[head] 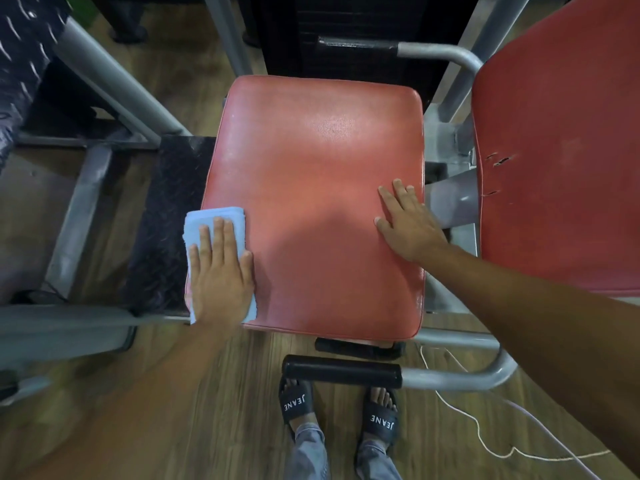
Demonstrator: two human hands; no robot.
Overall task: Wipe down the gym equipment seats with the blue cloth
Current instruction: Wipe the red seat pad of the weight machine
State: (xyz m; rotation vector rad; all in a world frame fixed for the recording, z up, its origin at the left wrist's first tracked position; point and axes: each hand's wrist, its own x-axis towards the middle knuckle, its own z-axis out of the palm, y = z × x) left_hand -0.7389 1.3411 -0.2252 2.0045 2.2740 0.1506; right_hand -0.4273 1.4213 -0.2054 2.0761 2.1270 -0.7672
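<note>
A red padded seat (311,188) fills the middle of the view. A folded blue cloth (207,220) lies on its near left edge. My left hand (221,271) presses flat on the cloth with straight fingers. My right hand (408,223) rests flat on the seat's right side, fingers spread, holding nothing. A second red pad (561,150), torn in small spots, stands to the right.
Grey metal frame tubes (114,84) surround the seat. A black checker-plate step (166,216) sits to the left. A black foam roller (343,370) crosses in front, above my sandalled feet. A white cord (485,434) trails over the wooden floor at right.
</note>
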